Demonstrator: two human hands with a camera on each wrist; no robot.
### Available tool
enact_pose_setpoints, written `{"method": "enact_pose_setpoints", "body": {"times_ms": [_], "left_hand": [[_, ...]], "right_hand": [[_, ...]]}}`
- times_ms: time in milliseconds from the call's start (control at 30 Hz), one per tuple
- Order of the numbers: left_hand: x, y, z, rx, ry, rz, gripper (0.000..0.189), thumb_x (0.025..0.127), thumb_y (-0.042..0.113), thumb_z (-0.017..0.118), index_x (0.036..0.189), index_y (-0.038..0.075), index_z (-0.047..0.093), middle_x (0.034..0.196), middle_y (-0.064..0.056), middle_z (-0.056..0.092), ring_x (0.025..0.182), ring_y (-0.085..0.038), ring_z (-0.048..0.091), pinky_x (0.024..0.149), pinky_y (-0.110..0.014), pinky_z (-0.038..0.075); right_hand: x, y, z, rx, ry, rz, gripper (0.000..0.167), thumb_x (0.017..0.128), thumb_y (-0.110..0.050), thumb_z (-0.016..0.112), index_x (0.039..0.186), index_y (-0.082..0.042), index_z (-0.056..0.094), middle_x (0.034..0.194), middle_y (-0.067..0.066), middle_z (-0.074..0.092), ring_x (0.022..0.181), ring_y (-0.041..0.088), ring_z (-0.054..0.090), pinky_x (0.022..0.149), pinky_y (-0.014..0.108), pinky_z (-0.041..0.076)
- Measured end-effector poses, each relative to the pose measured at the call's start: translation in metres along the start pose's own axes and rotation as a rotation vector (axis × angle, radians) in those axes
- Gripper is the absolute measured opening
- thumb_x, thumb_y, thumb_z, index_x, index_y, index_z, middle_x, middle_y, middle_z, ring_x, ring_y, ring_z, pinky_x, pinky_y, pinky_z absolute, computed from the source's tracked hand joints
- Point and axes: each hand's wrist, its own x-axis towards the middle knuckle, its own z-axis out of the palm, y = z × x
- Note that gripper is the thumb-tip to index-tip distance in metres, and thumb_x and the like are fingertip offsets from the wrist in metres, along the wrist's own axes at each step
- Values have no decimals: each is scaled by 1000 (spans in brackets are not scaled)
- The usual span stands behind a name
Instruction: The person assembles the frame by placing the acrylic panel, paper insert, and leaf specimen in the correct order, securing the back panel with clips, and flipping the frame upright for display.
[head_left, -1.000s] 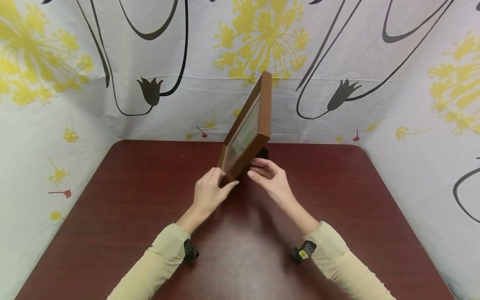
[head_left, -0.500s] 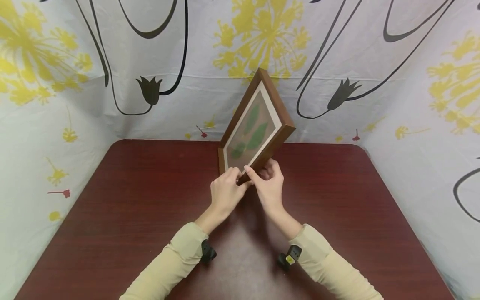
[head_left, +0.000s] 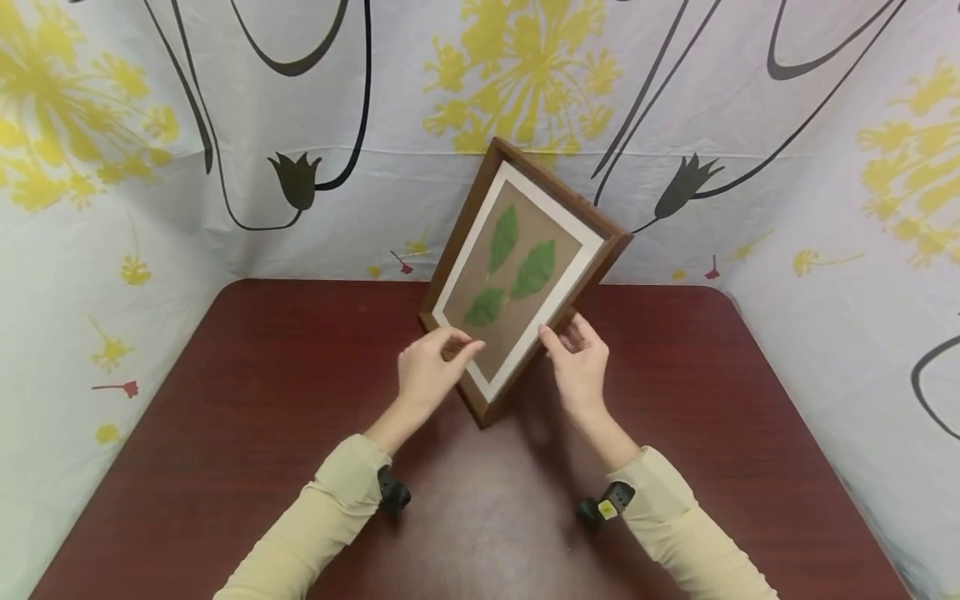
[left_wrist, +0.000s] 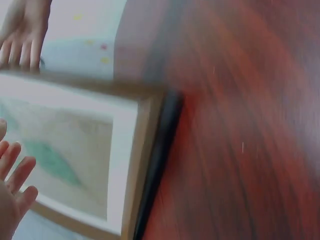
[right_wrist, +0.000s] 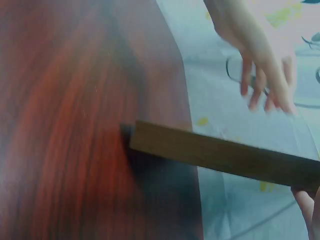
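A brown wooden picture frame [head_left: 522, 312] with a white mat and three green leaves inside stands tilted on the table, its lower corner toward me. My right hand [head_left: 581, 371] holds the frame's right side, thumb on the front edge and fingers behind. In the right wrist view, those fingers [right_wrist: 305, 202] reach the frame's underside. My left hand [head_left: 427, 371] hovers before the lower left side, overlapping it in the head view. Seen from the right wrist, the left hand [right_wrist: 262, 65] is apart from the frame, fingers loosely extended and blurred.
The dark red wooden table [head_left: 300, 400] has rounded far corners. Behind it and at both sides hangs white cloth [head_left: 405, 200] printed with yellow flowers and black stems. A small black device [head_left: 392, 492] sits at the left wrist, another [head_left: 606, 504] at the right.
The frame has turned from nearly edge-on to show its front. My right hand has come from behind to take its right side. My left hand has let go and moved left.
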Motion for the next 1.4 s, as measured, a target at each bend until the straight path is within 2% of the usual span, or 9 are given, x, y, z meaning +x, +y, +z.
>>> {"method": "enact_pose_setpoints", "body": {"times_ms": [233, 400, 500, 600, 700, 767, 1000, 1167, 1400], "left_hand": [[17, -37, -20, -18, 29, -171, 20, 82, 37, 66, 91, 19, 65, 86, 2, 72, 73, -16, 66, 62, -36, 45], [29, -56, -32, 10, 4, -297, 34, 81, 40, 66, 105, 16, 62, 104, 0, 69, 95, -19, 64, 75, -42, 47], [34, -65, -37, 11, -45, -355, 50, 81, 43, 66, 120, 13, 56, 120, -4, 61, 109, -22, 59, 90, -47, 44], [37, -72, -41, -51, -127, -389, 59, 83, 40, 65, 129, 8, 48, 132, -9, 53, 117, -26, 54, 100, -46, 42], [37, -77, -44, -158, -230, -402, 60, 85, 35, 64, 132, 4, 44, 135, -14, 50, 120, -29, 51, 101, -43, 43], [37, -80, -46, -221, -294, -411, 58, 85, 31, 64, 132, 3, 44, 134, -15, 50, 121, -30, 51, 99, -41, 45], [37, -92, -53, -421, -435, -433, 53, 89, 21, 60, 135, 3, 41, 135, -17, 48, 121, -30, 51, 99, -41, 45], [37, -94, -53, -503, -558, -424, 54, 93, 17, 53, 140, 1, 32, 141, -21, 39, 124, -34, 46, 97, -44, 47], [36, -89, -49, -524, -609, -446, 53, 95, 17, 49, 142, 2, 29, 142, -23, 36, 126, -34, 43, 93, -45, 49]], "right_hand": [[14, -5, -15, -83, -76, 61, 31, 83, -5, 64, 113, 3, 58, 74, -20, 63, 61, -4, 56, 51, 12, 47], [25, -6, -22, -126, -188, 85, 37, 89, -10, 58, 122, 4, 52, 88, -15, 66, 73, -6, 56, 57, 11, 49], [33, -5, -27, -177, -252, 116, 46, 93, -16, 52, 133, 4, 41, 117, 5, 63, 83, -7, 56, 63, 10, 50], [42, -2, -31, -208, -295, 167, 54, 95, -22, 47, 141, 2, 29, 139, 22, 41, 105, 3, 55, 68, 9, 49], [48, 2, -36, -221, -320, 197, 58, 96, -27, 44, 143, 1, 23, 144, 19, 34, 122, 21, 45, 70, 8, 47], [52, 5, -39, -228, -337, 211, 60, 97, -29, 43, 144, 0, 20, 147, 18, 30, 126, 23, 40, 72, 7, 46], [63, 10, -48, -241, -390, 197, 59, 97, -32, 42, 144, -3, 23, 140, 22, 38, 100, -5, 49, 90, 25, 45], [66, 8, -54, -212, -409, 201, 58, 97, -31, 42, 144, -2, 23, 139, 22, 38, 98, -8, 48, 102, 43, 38], [64, 9, -65, -165, -426, 197, 58, 97, -28, 43, 143, 0, 24, 107, -18, 53, 96, -10, 51, 92, 29, 42]]}}
